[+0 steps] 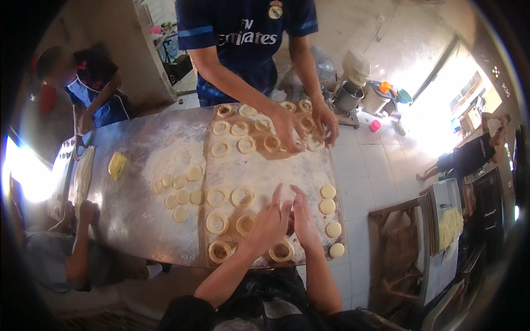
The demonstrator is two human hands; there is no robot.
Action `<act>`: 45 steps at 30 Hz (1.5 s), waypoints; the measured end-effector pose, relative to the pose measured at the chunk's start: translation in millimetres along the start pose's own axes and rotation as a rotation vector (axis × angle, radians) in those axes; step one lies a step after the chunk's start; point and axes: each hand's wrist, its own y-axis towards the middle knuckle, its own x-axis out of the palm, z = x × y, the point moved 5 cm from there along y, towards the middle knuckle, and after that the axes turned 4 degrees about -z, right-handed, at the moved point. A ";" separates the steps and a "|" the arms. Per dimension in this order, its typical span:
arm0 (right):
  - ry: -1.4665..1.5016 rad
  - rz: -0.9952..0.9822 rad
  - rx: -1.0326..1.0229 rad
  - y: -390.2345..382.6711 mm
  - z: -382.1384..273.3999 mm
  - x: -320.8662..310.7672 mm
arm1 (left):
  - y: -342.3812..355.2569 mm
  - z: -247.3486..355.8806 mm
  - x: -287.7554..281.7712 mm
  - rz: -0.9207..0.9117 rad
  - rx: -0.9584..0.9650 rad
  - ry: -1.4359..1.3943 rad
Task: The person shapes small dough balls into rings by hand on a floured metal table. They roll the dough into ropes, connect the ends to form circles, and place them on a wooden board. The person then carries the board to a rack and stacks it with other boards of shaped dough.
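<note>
My left hand (271, 218) and my right hand (302, 220) are close together over the floured board (265, 174), fingers extended and pointing away from me; the space between my palms is dark and hard to make out. Left of them are dough rings (243, 188), some just beside my left hand. Several round dough discs (328, 206) line the board's right edge, beside my right hand. Across from me, a co-worker's two hands (287, 132) work among more dough rings (221, 149) on the far half.
The steel table (127, 204) holds flour (165, 157), cut discs (182, 196) and a yellow lump (117, 165). Two people (96, 88) (83, 243) work at its left end beside a long dough strip. Right are a wooden stand (397, 209), buckets (375, 102) and another person (464, 154).
</note>
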 end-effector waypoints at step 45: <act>-0.771 0.494 -0.023 -132.2 50.0 -147.7 | -64.0 137.7 -95.0 -0.598 -0.091 -0.137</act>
